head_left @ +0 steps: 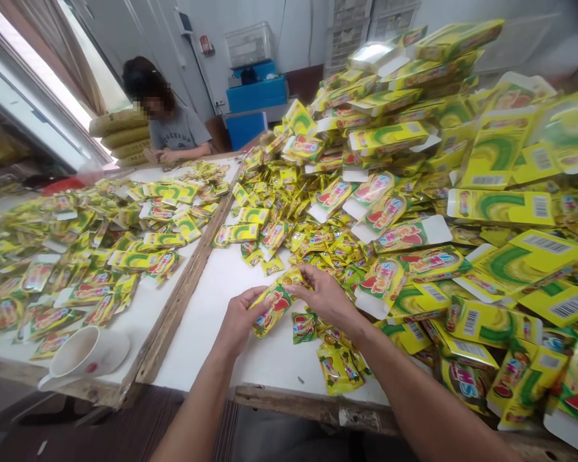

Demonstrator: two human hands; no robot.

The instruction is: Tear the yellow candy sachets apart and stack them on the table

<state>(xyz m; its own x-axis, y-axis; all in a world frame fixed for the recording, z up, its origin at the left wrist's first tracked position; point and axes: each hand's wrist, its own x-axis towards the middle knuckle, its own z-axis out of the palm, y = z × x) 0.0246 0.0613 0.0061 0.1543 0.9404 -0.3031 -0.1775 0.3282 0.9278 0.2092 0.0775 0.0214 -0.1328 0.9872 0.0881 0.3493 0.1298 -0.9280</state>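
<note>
My left hand (237, 319) grips a small stack of yellow candy sachets (271, 310) with red fruit print, held just above the white table (212, 301). My right hand (324, 294) pinches the top end of the same stack, fingers closed on it. More loose sachets (334, 366) lie under my right wrist. To the right, a heap of flat yellow-green cartons (501, 206) with barcodes rises high and spreads toward the front edge.
A second white table (139, 314) at left is covered with sachets and bears a tipped white cup (87, 352). A person in a grey shirt (178, 131) sits at its far end. Blue crates (256, 95) stand by the back wall.
</note>
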